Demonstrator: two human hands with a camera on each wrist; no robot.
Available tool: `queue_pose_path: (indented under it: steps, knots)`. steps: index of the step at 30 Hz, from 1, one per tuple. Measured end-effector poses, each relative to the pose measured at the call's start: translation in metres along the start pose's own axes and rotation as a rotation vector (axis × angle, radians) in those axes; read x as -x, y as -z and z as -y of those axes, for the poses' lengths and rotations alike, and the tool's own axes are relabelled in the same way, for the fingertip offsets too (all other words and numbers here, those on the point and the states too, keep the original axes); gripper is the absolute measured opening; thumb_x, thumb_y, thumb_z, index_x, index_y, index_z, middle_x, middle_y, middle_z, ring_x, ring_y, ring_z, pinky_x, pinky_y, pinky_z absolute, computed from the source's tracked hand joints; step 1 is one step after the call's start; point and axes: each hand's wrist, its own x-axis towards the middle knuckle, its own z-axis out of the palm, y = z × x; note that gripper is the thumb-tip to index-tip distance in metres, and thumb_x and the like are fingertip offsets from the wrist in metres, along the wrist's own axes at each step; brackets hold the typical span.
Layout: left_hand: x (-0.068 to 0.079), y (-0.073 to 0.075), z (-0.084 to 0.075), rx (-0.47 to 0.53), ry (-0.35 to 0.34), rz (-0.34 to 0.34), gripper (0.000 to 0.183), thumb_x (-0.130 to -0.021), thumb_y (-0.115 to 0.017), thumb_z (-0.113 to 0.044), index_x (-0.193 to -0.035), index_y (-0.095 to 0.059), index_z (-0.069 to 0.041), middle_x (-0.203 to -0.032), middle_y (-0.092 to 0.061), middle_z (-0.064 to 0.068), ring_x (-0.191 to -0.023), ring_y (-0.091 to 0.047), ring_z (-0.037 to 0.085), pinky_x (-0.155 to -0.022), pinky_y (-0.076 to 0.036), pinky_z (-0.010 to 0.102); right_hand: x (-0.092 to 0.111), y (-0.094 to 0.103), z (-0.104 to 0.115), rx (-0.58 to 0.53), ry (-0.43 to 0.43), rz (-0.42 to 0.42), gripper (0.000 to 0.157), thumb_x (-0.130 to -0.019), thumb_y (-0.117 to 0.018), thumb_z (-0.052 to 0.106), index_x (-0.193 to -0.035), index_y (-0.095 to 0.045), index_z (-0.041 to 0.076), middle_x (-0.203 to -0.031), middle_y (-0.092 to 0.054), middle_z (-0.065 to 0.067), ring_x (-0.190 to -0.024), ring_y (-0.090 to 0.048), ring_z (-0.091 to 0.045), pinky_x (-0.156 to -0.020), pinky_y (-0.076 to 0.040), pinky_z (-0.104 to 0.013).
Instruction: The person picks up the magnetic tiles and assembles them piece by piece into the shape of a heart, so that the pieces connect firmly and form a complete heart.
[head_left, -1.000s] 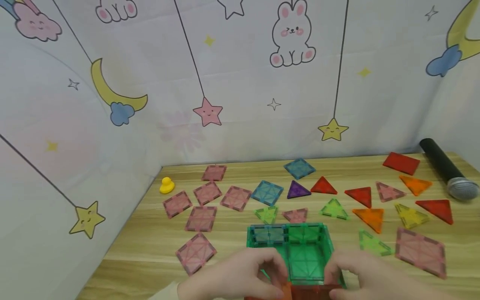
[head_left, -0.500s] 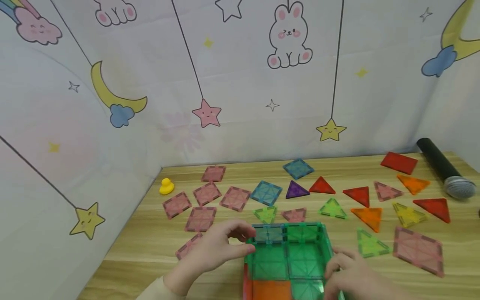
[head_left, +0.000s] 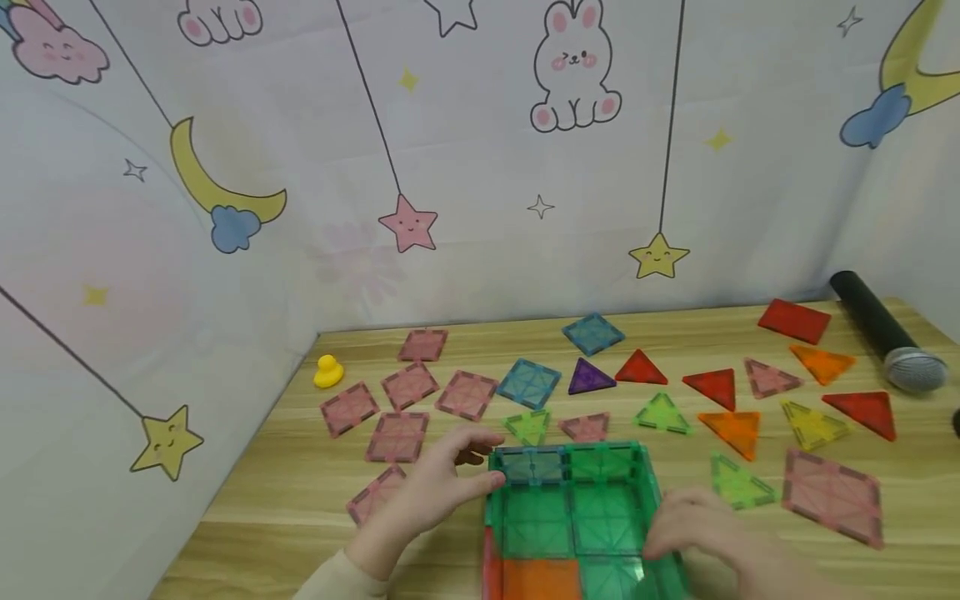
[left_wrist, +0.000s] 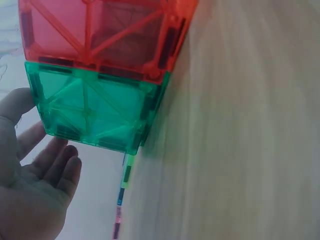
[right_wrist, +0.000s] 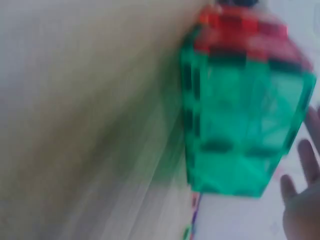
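A low open-topped box of see-through magnetic tiles (head_left: 536, 523) stands at the near edge of my head view, mostly green, with a blue-grey back-left panel. An orange tile (head_left: 542, 580) lies in its near left part. My left hand (head_left: 441, 485) is at the back left corner, thumb at the wall's top edge and fingers loosely bent. The left wrist view shows these fingers spread beside a green wall tile (left_wrist: 95, 107). My right hand (head_left: 701, 529) is at the right wall's top. Its fingers look fairly straight beside the box in the blurred right wrist view.
Pink square tiles (head_left: 397, 437) lie left, near a yellow toy duck (head_left: 328, 372). Blue squares (head_left: 529, 383) and several coloured triangles (head_left: 660, 413) are scattered behind and right. A black microphone (head_left: 885, 329) lies far right. A patterned cloth (head_left: 480, 167) hangs behind the table.
My left hand has moved from the box's near side to its back left corner. My right hand has moved from the near side to the right wall.
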Motion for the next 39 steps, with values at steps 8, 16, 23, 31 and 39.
queue_pose_path:
  steps: [8, 16, 23, 31, 39]
  knots:
    - [-0.005, -0.007, 0.015, 0.163, 0.064, 0.003, 0.041, -0.089, -0.066, -0.022, -0.126, -0.056, -0.005, -0.119, -0.057, 0.010, -0.105, -0.056, 0.023, -0.085, -0.048, 0.033, -0.009, 0.015, -0.025, -0.201, -0.664, -0.003, 0.055, -0.091, -0.062, 0.011, -0.140, -0.037, 0.009, -0.136, -0.043, -0.016, -0.115, -0.050, -0.021, -0.082, -0.048, -0.031]
    - [-0.008, -0.014, 0.017, 0.231, 0.042, 0.009, 0.038, -0.092, -0.061, -0.018, -0.125, -0.055, 0.000, -0.117, -0.056, 0.012, -0.102, -0.054, 0.021, -0.083, -0.046, 0.029, -0.011, 0.020, -0.043, -0.317, -0.819, 0.059, 0.051, -0.093, -0.059, 0.020, -0.137, -0.040, 0.001, -0.133, -0.044, -0.024, -0.108, -0.054, -0.035, -0.078, -0.049, -0.027]
    - [-0.006, -0.016, 0.019, 0.253, 0.044, -0.018, 0.036, -0.092, -0.060, -0.016, -0.125, -0.056, -0.001, -0.115, -0.055, 0.010, -0.102, -0.053, 0.022, -0.083, -0.046, 0.031, -0.014, 0.026, -0.051, -0.277, -0.801, 0.094, 0.047, -0.094, -0.057, 0.022, -0.134, -0.044, 0.001, -0.129, -0.049, -0.019, -0.108, -0.054, -0.031, -0.080, -0.048, -0.026]
    - [-0.004, -0.019, 0.024, 0.284, 0.065, -0.050, 0.036, -0.092, -0.061, -0.016, -0.124, -0.056, 0.000, -0.116, -0.056, 0.011, -0.103, -0.053, 0.022, -0.082, -0.047, 0.031, -0.012, 0.102, -0.120, 0.159, -0.976, 0.082, 0.071, -0.097, -0.046, 0.045, -0.139, -0.031, -0.010, -0.130, -0.043, -0.032, -0.113, -0.045, -0.045, -0.082, -0.045, -0.053]
    - [-0.006, -0.023, 0.030, 0.327, 0.058, -0.028, 0.036, -0.092, -0.060, -0.014, -0.124, -0.055, 0.001, -0.118, -0.056, 0.010, -0.103, -0.052, 0.021, -0.084, -0.045, 0.030, 0.036, 0.169, -0.171, 0.400, -1.158, 0.169, 0.089, -0.097, -0.033, 0.054, -0.134, -0.013, -0.025, -0.128, -0.023, -0.049, -0.110, -0.031, -0.062, -0.088, -0.030, -0.067]
